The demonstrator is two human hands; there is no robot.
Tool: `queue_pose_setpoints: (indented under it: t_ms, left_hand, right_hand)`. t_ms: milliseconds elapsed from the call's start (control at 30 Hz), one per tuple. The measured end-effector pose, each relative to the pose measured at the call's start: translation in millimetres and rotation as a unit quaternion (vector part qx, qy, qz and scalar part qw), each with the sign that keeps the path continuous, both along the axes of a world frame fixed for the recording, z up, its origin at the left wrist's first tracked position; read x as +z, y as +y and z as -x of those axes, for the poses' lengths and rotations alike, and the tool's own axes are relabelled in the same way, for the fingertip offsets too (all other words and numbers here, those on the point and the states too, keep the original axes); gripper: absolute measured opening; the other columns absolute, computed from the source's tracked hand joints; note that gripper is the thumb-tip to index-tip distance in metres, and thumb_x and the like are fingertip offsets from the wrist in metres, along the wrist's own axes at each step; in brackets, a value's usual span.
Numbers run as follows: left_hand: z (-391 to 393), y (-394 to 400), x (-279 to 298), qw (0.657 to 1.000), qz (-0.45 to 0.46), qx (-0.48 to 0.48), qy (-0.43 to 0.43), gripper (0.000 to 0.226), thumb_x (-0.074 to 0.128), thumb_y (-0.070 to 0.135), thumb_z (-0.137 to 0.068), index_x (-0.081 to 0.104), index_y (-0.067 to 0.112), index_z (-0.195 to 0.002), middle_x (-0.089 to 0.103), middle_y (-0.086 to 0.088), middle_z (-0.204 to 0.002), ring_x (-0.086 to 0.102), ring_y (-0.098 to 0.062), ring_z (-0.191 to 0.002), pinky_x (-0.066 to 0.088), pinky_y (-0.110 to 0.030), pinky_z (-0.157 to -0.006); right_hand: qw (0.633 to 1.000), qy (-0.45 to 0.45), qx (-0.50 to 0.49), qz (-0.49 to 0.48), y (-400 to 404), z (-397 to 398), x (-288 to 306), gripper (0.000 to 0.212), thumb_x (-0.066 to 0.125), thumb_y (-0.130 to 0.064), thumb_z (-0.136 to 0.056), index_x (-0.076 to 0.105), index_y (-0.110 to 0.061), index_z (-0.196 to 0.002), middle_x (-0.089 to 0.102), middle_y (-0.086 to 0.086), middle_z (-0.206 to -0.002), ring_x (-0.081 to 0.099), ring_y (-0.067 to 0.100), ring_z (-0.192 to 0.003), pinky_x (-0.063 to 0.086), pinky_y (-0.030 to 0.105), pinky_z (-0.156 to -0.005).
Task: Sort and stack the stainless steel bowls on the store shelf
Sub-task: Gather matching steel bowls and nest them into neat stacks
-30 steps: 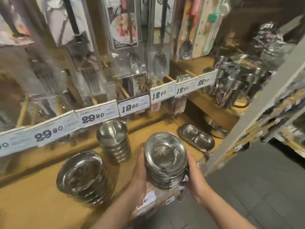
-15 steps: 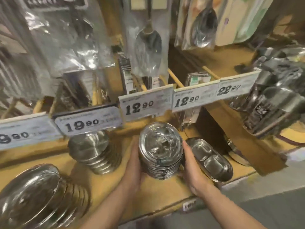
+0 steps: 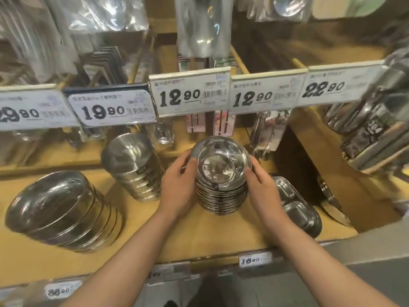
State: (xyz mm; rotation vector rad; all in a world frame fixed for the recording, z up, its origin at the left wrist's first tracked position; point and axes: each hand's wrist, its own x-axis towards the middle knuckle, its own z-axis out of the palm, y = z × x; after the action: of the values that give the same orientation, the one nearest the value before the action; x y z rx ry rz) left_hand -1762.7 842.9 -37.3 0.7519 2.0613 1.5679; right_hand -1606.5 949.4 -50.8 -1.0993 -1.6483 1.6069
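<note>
With both hands clamped on it, the small bowl stack (image 3: 221, 191) sits on the wooden shelf (image 3: 199, 235), roughly mid-shelf under the 12.90 price tag (image 3: 190, 94); left hand (image 3: 179, 185) wraps the stack's left side, fingers reaching up to the top bowl's rim; right hand (image 3: 261, 187) presses the right side, fingers curled on the upper bowls; stack's base looks down on the shelf, top bowl open side up, reflective, sits slightly tilted toward the back.

Left of it, just beside the left hand, a medium bowl stack (image 3: 132, 167) stands under the 19.90 tag (image 3: 112, 107); bowls nested, leaning in the wide-angle view; further left, well apart, a large bowl stack (image 3: 59, 209) near the shelf's front-left, under the 29.90 tag (image 3: 22, 111).

Right of the right hand, touching or nearly so (cannot tell), a two-compartment steel tray (image 3: 296, 209) lies flat; another steel piece (image 3: 329, 196) past it at the shelf's right end, mostly hidden.

Above the tags: packaged utensils (image 3: 199, 25) hang on pegs, blurred; steel cups (image 3: 371, 129) on the right, blurred; second 12.90 tag (image 3: 263, 91) and 22.90 tag (image 3: 336, 87) run rightward; shelf-edge tag 16.90 (image 3: 254, 260) below the front lip.
</note>
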Motion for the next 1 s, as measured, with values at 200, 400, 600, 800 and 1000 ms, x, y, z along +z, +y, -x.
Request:
queue_pose_setpoints:
  t_ms: [200, 400, 600, 800, 1000]
  left_hand:
    - [-0.5, 6.2, 2.9, 0.998, 0.036, 0.016, 0.052, 0.03, 0.047, 0.028, -0.102, 0.075, 0.025, -0.114, 0.075, 0.021, -0.087, 0.066, 0.007, -0.083, 0.047, -0.012, -0.069]
    - [5.7, 14.7, 11.8, 0.987, 0.101, 0.023, 0.126, 0.037, 0.046, 0.013, -0.097, 0.06, 0.016, -0.063, 0.053, 0.008, -0.053, 0.046, -0.001, -0.046, 0.031, -0.015, -0.044]
    - [9.9, 20.0, 25.6, 0.978, 0.149, 0.035, 0.142, 0.03, 0.048, 0.008, -0.093, 0.073, 0.0, -0.078, 0.071, -0.015, -0.072, 0.052, -0.021, -0.058, 0.044, -0.027, -0.058]
    - [9.1, 15.6, 28.9, 0.979, 0.143, 0.064, 0.131, 0.026, 0.055, 0.011, -0.09, 0.079, 0.016, -0.082, 0.067, 0.007, -0.067, 0.054, -0.005, -0.057, 0.045, -0.025, -0.064]
    - [13.8, 21.3, 35.8, 0.983, 0.144, 0.098, 0.064, 0.026, 0.063, 0.018, -0.086, 0.066, 0.026, -0.061, 0.068, 0.009, -0.073, 0.06, -0.016, -0.063, 0.049, -0.025, -0.061]
  right_hand:
    - [0.999, -0.02, 0.007, -0.042, -7.6, -3.7, 7.2, 0.048, 0.047, -0.038, -0.104, 0.041, -0.038, -0.151, 0.046, -0.03, -0.145, 0.033, -0.005, -0.137, 0.03, 0.025, -0.111]
    - [0.998, -0.013, -0.002, -0.06, -3.1, -2.3, 17.2, 0.038, 0.047, -0.031, -0.103, 0.058, -0.031, -0.14, 0.062, -0.025, -0.13, 0.051, -0.01, -0.124, 0.038, 0.017, -0.102]
    - [0.996, -0.044, -0.008, -0.079, -2.2, -2.4, 24.3, 0.035, 0.046, -0.03, -0.103, 0.057, -0.034, -0.136, 0.061, -0.047, -0.097, 0.05, -0.029, -0.099, 0.04, 0.005, -0.09]
    - [0.985, -0.121, -0.009, -0.122, 2.9, 0.5, 32.9, 0.027, 0.047, -0.025, -0.102, 0.071, -0.036, -0.105, 0.059, -0.007, -0.107, 0.049, -0.001, -0.102, 0.041, 0.03, -0.091]
    - [0.979, -0.133, -0.034, -0.149, 7.6, 0.9, 36.4, 0.024, 0.051, -0.013, -0.098, 0.072, -0.017, -0.109, 0.066, 0.002, -0.084, 0.055, 0.007, -0.081, 0.04, 0.025, -0.073]
